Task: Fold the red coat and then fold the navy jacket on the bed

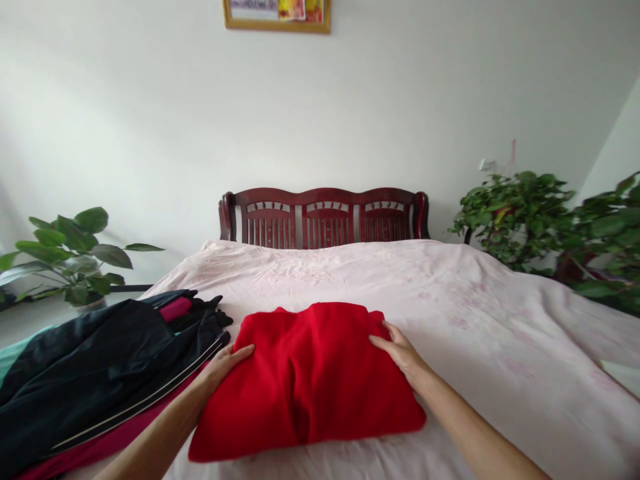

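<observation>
A red garment (320, 373), folded into a thick bundle, lies on the pale bedspread (450, 327) right in front of me. My left hand (227, 363) grips its left side, thumb on top and the other fingers out of sight beneath or behind it. At the upper right edge, my right hand (400, 350) holds the garment the same way, with the thumb over the top. A crease runs down the middle of the red cloth, and its front edge appears slightly raised off the bed. What kind of garment it is, I cannot tell.
Dark clothes (115, 360) with magenta parts and white piping are heaped at the left, close to my left forearm. A carved wooden headboard (327, 220) stands at the far end. Leafy plants flank the bed, one (75, 253) at left and others (520, 220) at right.
</observation>
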The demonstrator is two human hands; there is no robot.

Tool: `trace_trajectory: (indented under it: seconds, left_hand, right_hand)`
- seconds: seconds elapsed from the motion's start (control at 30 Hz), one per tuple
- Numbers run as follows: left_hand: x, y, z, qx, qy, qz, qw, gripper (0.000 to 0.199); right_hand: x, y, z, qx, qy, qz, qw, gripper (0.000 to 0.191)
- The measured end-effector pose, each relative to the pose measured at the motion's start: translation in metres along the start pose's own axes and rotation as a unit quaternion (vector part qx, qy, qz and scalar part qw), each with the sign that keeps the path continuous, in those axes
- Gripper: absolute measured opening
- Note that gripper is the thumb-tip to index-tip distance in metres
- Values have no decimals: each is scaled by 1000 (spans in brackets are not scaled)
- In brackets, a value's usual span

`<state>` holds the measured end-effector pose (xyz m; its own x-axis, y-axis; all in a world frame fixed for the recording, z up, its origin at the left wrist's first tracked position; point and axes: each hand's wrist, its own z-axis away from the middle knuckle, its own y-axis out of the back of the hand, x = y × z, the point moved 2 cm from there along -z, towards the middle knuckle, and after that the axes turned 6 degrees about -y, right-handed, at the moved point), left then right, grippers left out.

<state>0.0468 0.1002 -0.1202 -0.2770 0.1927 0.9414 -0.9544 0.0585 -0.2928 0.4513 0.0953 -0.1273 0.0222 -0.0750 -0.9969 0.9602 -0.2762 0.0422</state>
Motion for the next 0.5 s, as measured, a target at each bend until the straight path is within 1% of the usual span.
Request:
trace_trajectory:
  seconds: [0.1,0.13,0.2,0.27,0.33,0.37,0.4,0.43,0.5]
  left_hand:
    - [23,-16,-10,8,-110,-3,994,32]
    - [30,-21,-13,4,-132,-10,991,33]
    - [37,-28,-20,-15,-147,-47,988,31]
    - [35,-30,-26,-13,-136,-107,985,25]
    - [28,-27,-26,12,-123,-157,980,22]
    - [25,-24,-23,28,-127,-172,976,22]
    - [24,-21,-17,34,-138,-177,974,25]
    - [23,-19,-8,26,-148,-171,974,30]
    - [26,-14,18,-17,-156,-150,976,41]
  right_hand:
    - [-30,-1,-15,-8,27,-15,999,77]
    - [-39,-1,-21,-8,36,-12,999,78]
    - [-49,-1,-29,8,45,7,999,75]
    - [-46,-2,-31,6,24,45,999,64]
    - [-34,-4,-26,-32,-11,86,996,49]
    - [-28,-3,-21,-52,-20,100,993,42]
    - [-24,-2,-15,-64,-17,105,992,38]
    - [-23,0,-8,-67,-4,102,992,35]
    - [-28,7,8,-64,43,83,994,31]
